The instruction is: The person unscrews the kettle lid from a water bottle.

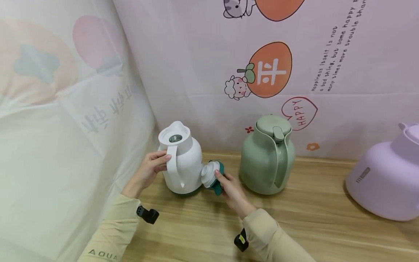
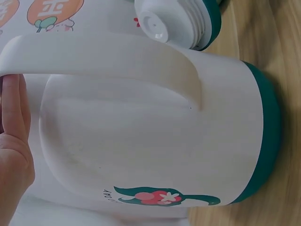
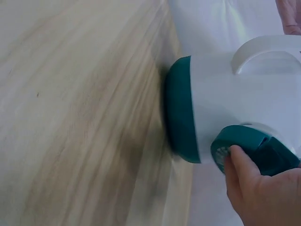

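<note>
A white vacuum jug [image 1: 188,163] with a dark green base stands upright on the table, its mouth [image 1: 175,138] uncovered. My left hand [image 1: 151,168] grips the upper part of the jug's handle [image 1: 172,165], thumb on it and fingers passing behind. In the left wrist view, a flower print shows low on the jug's side. To the right of the jug, my right hand [image 1: 231,189] holds the jug's lid [image 1: 210,174], tilted with its white stepped underside toward the jug. The right wrist view shows the lid's green top [image 3: 244,143] under my fingers.
A sage green jug [image 1: 262,160] with its lid on stands right of my right hand. Farther right is a lilac jug [image 1: 387,178], cut off by the frame. Printed cloth [image 1: 203,72] hangs behind the wooden table [image 1: 190,233] and along its left side.
</note>
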`<state>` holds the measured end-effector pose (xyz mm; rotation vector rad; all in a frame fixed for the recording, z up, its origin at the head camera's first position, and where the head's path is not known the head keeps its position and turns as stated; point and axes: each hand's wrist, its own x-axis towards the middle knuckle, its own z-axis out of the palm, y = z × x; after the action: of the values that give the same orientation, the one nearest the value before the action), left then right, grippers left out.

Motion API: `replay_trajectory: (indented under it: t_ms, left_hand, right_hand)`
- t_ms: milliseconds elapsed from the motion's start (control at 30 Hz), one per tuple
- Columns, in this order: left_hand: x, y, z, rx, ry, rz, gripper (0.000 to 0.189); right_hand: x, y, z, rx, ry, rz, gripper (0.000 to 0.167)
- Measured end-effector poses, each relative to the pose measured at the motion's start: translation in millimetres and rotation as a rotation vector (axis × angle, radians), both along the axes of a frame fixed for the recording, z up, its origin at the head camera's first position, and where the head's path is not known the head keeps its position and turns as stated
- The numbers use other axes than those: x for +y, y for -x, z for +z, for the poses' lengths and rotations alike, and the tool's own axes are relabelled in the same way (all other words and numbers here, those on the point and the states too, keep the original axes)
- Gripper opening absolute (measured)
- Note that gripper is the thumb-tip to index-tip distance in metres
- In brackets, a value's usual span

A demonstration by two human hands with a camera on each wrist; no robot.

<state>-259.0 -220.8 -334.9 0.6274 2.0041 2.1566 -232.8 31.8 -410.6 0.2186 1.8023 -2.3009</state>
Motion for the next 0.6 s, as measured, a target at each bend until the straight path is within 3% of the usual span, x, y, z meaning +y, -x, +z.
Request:
replay_trajectory:
  t_ms: [300,600]
  left_hand:
    - [-12.8,4.3,3.0,-0.001,0.033,-0.038,0.035]
    - [-23.2,4.1,2.6,0.000,0.026,-0.029,0.036]
  right_hand:
    - [-2.5,7.5,-13.2,0.026,0.024,0.003,0.050]
    - [-15.2,14.4,-15.9,0.015,0.054,0.008,0.050]
